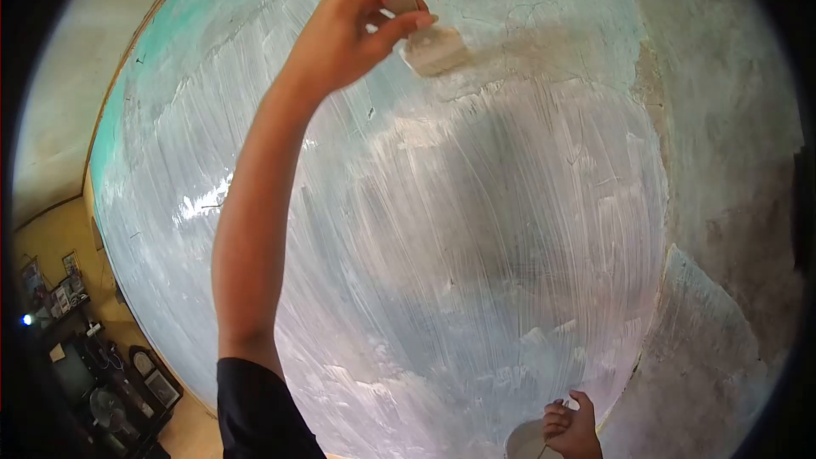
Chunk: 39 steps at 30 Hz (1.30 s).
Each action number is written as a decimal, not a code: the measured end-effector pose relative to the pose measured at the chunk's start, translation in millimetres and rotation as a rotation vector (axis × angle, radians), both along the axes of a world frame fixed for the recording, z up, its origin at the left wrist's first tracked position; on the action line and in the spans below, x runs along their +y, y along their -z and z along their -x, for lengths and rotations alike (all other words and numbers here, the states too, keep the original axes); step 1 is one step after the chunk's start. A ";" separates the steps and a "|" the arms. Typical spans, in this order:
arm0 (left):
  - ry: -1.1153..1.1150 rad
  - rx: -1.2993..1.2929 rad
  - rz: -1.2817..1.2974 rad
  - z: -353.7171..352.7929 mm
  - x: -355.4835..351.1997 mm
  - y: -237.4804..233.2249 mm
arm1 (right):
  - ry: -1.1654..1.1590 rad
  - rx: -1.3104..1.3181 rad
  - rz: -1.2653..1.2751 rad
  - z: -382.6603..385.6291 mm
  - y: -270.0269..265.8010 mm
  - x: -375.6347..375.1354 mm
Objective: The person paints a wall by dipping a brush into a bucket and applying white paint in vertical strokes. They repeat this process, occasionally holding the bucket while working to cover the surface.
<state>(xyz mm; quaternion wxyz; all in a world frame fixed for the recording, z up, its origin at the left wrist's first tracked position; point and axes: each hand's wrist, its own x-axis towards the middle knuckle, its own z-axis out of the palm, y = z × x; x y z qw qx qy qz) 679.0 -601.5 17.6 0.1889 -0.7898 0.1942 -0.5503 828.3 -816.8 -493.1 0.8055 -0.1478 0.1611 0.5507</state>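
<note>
My left hand (365, 34) is raised high against the wall, its arm in a black sleeve coming up from the lower left. Its fingers close around a wide flat paintbrush (435, 53) with a red-tipped handle end. The pale bristles lie at the wall surface (476, 204), beside a brownish damp-looking streak; firm contact is hard to judge. At the bottom edge, my right hand (571, 429) is closed at the rim of a pale bucket (522, 439), apparently on its thin handle. The lower part of the bucket is cut off by the frame.
White streaky coating covers much of the wall, with green paint (191, 25) at the upper left. Bare grey plaster (722, 161) stands to the right. Lower left, a dark cabinet (127, 399) holds a fan (109, 408) and household items, near a shelf with pictures.
</note>
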 end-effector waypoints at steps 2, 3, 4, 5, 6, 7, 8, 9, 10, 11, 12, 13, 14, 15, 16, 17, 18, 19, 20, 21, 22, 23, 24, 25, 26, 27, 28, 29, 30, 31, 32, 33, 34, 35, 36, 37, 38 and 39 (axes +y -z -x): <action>-0.076 -0.006 0.059 -5.2 -3.8 -24.1 | -0.031 0.014 -0.020 -3.2 4.0 -1.5; -0.155 -0.006 0.122 -7.9 -5.7 -36.2 | -0.064 0.035 -0.037 -3.9 8.1 -1.8; -0.155 -0.009 0.118 -9.6 -3.8 -52.4 | -0.062 0.008 -0.035 -3.4 12.0 -1.7; -0.160 0.010 0.169 -9.8 -1.5 -69.4 | -0.062 0.005 -0.039 -3.1 13.7 -1.0; -0.164 0.029 0.221 -11.2 1.8 -83.6 | -0.068 -0.003 -0.021 -3.0 14.3 -0.3; -0.127 0.001 0.238 -8.8 -7.8 -93.7 | -0.074 -0.011 -0.003 -2.9 15.4 -0.3; -0.140 -0.044 0.256 -8.1 -8.0 -107.9 | -0.075 -0.014 -0.006 -2.9 17.0 -0.4; -0.152 -0.090 0.271 -7.3 -9.2 -122.9 | -0.068 -0.029 0.004 -2.8 18.2 0.2; -0.153 -0.092 0.267 -7.0 -12.8 -132.4 | -0.061 -0.043 0.016 -1.9 19.3 0.2; -0.175 -0.170 0.250 -5.7 -15.4 -140.4 | -0.063 -0.044 0.016 -0.9 19.8 -1.1; -0.195 -0.250 0.231 -5.3 -17.9 -147.5 | -0.036 -0.040 0.018 -0.7 19.8 -2.3; -0.198 -0.251 0.229 -6.7 -13.2 -155.9 | -0.011 -0.034 0.020 -0.3 20.2 -2.6; -0.125 -0.293 0.038 -9.8 -2.1 -163.2 | -0.013 -0.033 0.020 -0.9 21.3 -3.7; -0.050 -0.331 -0.152 -14.9 9.6 -168.2 | -0.005 -0.047 0.019 -1.8 23.2 -5.4; -0.170 -0.427 -0.310 -25.4 29.7 -172.9 | 0.002 -0.061 0.019 -2.3 25.0 -7.8; -0.292 -0.521 -0.470 -27.3 25.3 -158.3 | -0.004 -0.059 0.021 -1.6 25.9 -9.6; -0.164 -0.323 -0.292 -24.7 27.0 -137.5 | -0.014 -0.044 0.022 -0.9 26.2 -11.8; -0.157 -0.343 -0.308 -25.7 24.0 -116.7 | -0.022 -0.031 0.025 -0.6 26.0 -14.6; -0.294 -0.415 -0.408 -26.2 35.3 -104.0 | -0.027 -0.028 0.030 0.4 25.9 -17.0; -0.149 -0.358 -0.385 -29.1 28.5 -73.7 | -0.023 -0.038 0.050 2.3 26.5 -19.5; -0.159 -0.271 -0.259 -26.7 15.5 -36.2 | -0.014 -0.049 0.069 3.7 27.6 -22.3; -0.083 -0.243 -0.316 -29.4 16.2 -12.3 | -0.010 -0.045 0.070 3.3 30.0 -23.9; -0.175 -0.174 -0.280 -24.5 11.8 17.5 | 0.015 -0.014 0.087 2.8 33.1 -24.4; -0.165 -0.114 -0.334 -21.2 11.1 40.2 | 0.037 0.017 0.104 3.5 35.5 -25.4; -0.177 -0.063 -0.290 -18.8 4.6 64.9 | 0.035 0.018 0.107 4.0 35.9 -27.3; -0.203 -0.011 -0.267 -14.4 0.5 85.2 | 0.004 -0.001 0.102 4.0 35.5 -28.7; -0.186 0.021 -0.264 -11.4 -4.2 101.4 | -0.028 -0.020 0.094 5.2 34.9 -28.9; -0.174 0.033 -0.265 -11.5 -5.7 114.2 | -0.029 -0.021 0.095 7.3 33.8 -28.8; -0.178 0.067 -0.228 -9.1 -9.8 123.0 | -0.033 -0.013 0.105 9.4 32.3 -28.5; -0.182 0.099 -0.193 -6.1 -13.8 126.0 | -0.036 -0.005 0.114 10.3 30.8 -27.6; -0.183 0.094 -0.196 -3.5 -15.2 122.2 | -0.036 -0.010 0.110 10.3 30.8 -26.6; -0.132 0.144 -0.095 -1.3 -16.0 115.5 | -0.044 -0.005 0.094 10.4 32.5 -25.3; -0.081 0.194 0.005 0.6 -17.3 106.9 | -0.052 0.001 0.078 10.5 34.6 -23.5; -0.104 0.232 0.091 1.8 -19.8 92.0 | -0.052 -0.002 0.071 10.6 36.5 -20.9; -0.106 0.192 0.047 0.3 -13.7 72.3 | -0.049 0.007 0.068 11.5 39.2 -18.3; -0.108 0.150 0.004 -1.6 -5.1 48.1 | -0.044 0.016 0.065 11.8 41.6 -16.3; -0.130 0.097 -0.043 -2.6 4.9 19.6 | -0.044 0.013 0.060 12.4 44.0 -13.9; -0.149 0.045 -0.091 -3.3 13.3 -11.3 | -0.043 0.026 0.038 13.5 46.3 -12.1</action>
